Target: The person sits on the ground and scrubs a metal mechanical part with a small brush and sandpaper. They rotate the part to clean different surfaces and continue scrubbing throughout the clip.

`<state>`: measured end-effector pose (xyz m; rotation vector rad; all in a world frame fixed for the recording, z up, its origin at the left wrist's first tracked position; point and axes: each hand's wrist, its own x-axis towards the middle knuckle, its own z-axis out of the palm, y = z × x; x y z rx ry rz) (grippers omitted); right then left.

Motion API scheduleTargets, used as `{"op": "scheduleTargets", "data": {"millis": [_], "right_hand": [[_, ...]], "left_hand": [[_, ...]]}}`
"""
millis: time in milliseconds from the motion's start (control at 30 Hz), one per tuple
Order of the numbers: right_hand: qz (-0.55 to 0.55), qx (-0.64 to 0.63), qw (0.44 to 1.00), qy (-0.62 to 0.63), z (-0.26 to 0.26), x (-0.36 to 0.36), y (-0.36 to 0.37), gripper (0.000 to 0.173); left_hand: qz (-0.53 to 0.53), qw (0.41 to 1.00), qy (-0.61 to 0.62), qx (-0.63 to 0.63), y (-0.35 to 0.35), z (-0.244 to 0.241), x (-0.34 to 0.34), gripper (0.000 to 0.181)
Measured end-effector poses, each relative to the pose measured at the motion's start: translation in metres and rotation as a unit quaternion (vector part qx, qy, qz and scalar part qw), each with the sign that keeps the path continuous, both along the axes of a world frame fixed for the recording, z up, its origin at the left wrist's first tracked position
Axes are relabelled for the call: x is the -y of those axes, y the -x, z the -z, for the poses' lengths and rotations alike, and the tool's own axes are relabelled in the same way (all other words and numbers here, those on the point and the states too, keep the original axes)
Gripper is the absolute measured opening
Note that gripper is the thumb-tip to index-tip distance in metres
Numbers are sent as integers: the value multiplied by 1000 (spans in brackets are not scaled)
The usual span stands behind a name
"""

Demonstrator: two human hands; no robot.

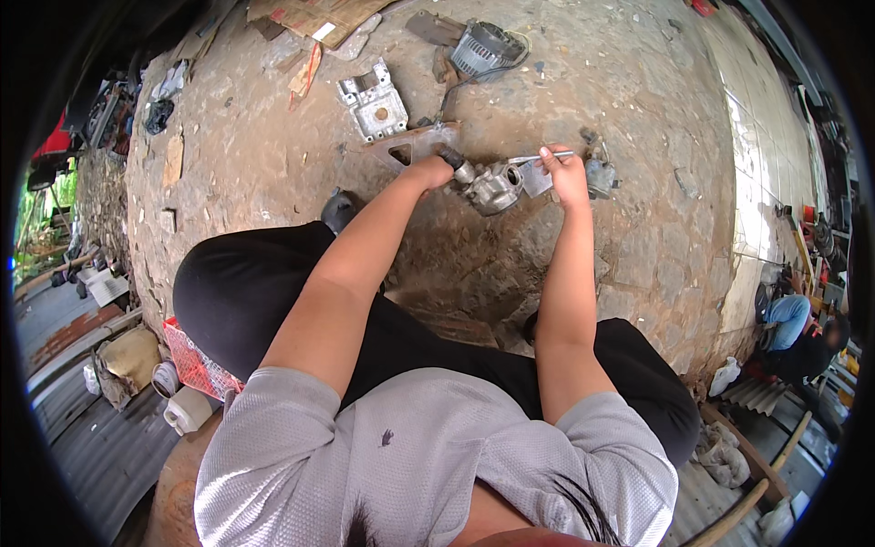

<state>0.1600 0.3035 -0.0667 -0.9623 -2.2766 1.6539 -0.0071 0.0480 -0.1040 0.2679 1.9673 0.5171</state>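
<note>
My left hand (433, 174) is at the dark end of a cast metal engine part (493, 189), its fingers largely hidden. In my right hand (566, 174) is a slim metal hand tool (540, 157), its tip at the upper right of that cast part. Just right of my right hand lies a small metal component (600, 179). A flat grey piece (537, 179) shows between the cast part and my right hand. Beyond my left hand are a triangular metal bracket (410, 145) and a cast aluminium housing (374, 108).
An alternator (487, 51) with a cable lies on the stained floor ahead, near cardboard (311, 17). A dark rounded object (340, 210) is beside my left knee. A red plastic crate (198, 359) stands at left. Another person (796, 335) sits at far right.
</note>
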Motion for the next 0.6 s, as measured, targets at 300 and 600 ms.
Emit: {"op": "scheduleTargets", "data": {"millis": [300, 600], "right_hand": [[41, -10, 999, -20, 13, 8, -4, 24], [26, 20, 998, -62, 2, 4, -7, 22]], "left_hand": [[19, 1000, 22, -2, 4, 9, 0, 25], [10, 1000, 11, 14, 5, 12, 2, 23]]}}
